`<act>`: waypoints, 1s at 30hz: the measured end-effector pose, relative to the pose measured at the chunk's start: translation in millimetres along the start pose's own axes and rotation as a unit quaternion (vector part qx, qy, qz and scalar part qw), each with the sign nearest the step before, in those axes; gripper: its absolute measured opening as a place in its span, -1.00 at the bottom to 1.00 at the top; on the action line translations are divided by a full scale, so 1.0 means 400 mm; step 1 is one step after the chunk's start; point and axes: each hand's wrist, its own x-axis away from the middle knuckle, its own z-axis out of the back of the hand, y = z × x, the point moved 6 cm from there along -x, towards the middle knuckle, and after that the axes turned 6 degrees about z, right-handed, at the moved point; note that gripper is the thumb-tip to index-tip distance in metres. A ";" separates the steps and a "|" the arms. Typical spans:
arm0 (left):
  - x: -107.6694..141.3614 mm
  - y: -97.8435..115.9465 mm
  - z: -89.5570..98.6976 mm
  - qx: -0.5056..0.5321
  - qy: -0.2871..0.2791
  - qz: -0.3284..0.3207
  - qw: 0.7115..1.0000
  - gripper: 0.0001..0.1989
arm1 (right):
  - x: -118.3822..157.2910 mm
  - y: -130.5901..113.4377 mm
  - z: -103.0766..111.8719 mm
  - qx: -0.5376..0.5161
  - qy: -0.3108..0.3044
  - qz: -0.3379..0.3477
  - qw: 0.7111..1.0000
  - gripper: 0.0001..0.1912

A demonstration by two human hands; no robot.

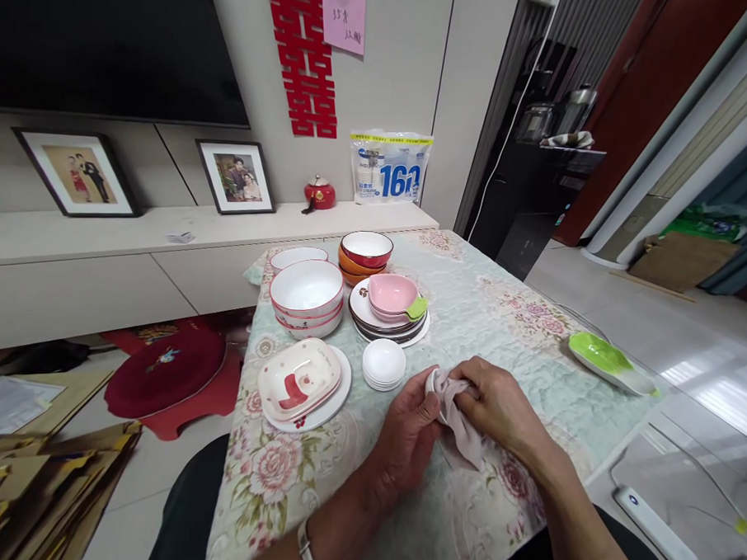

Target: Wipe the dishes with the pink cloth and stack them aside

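Observation:
My left hand (412,422) is closed around a small white dish (432,382), whose rim shows beside the thumb. My right hand (492,398) grips a pale pinkish cloth (466,437) and presses it against the inside of that dish. Part of the cloth hangs down below the fingers. Just left of my hands stands a stack of small white dishes (384,361). Behind it, pink bowls with a green handle (394,295) rest on a stack of dark-rimmed plates (358,311).
White bowls with red rims (307,289) and red and orange bowls (366,251) stand at the back. A patterned rectangular dish (298,380) sits on a white plate (344,386) at left. A green leaf-shaped dish (611,360) lies near the table's right edge.

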 end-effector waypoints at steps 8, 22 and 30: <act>0.004 -0.017 -0.012 -0.012 -0.013 0.048 0.999 -0.62 | 0.004 -0.067 0.001 -0.091 0.013 0.155 0.984 -0.40; 0.008 0.000 -0.015 -0.133 0.007 -0.006 0.991 -0.56 | -0.006 -0.032 0.009 -0.011 0.030 0.131 0.991 -0.81; 0.007 -0.011 0.044 -0.367 0.131 -0.024 0.921 -0.88 | 0.005 -0.081 -0.019 0.077 0.023 0.175 0.981 -0.71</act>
